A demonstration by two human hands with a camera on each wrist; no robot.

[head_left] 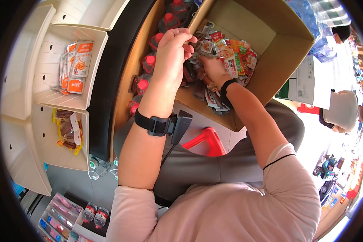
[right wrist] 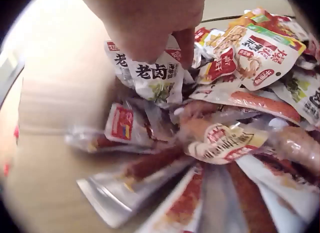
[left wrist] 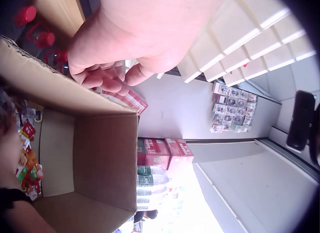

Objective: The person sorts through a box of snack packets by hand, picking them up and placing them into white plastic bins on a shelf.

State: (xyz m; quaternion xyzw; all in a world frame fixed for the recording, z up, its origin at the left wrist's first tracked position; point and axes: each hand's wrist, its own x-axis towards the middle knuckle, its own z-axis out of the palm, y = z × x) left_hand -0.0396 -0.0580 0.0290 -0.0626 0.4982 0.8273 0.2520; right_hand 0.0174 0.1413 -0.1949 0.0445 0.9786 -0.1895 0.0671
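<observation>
My right hand [head_left: 215, 71] is down inside a cardboard box [head_left: 266, 66] among loose snack packets [head_left: 236, 58]. In the right wrist view, the fingers of that hand [right wrist: 155, 28] pinch the tops of small white snack packets [right wrist: 159, 77] printed with black characters. Under them lie clear-wrapped sausages [right wrist: 155, 165] and a white packet with a red label [right wrist: 265, 58]. My left hand [head_left: 173, 52], fingers loosely curled and holding nothing, hovers beside the box's near rim. In the left wrist view, the left hand [left wrist: 125, 53] overlaps the box edge.
Red-capped bottles [head_left: 142, 84] line the box's left side. White bins hold orange-and-white packets [head_left: 80, 66] and yellow-edged packets [head_left: 69, 131]. A red plastic stool [head_left: 211, 141] stands below the box. Cartons [left wrist: 167, 152] and bottled water [left wrist: 151, 180] stand beyond the box.
</observation>
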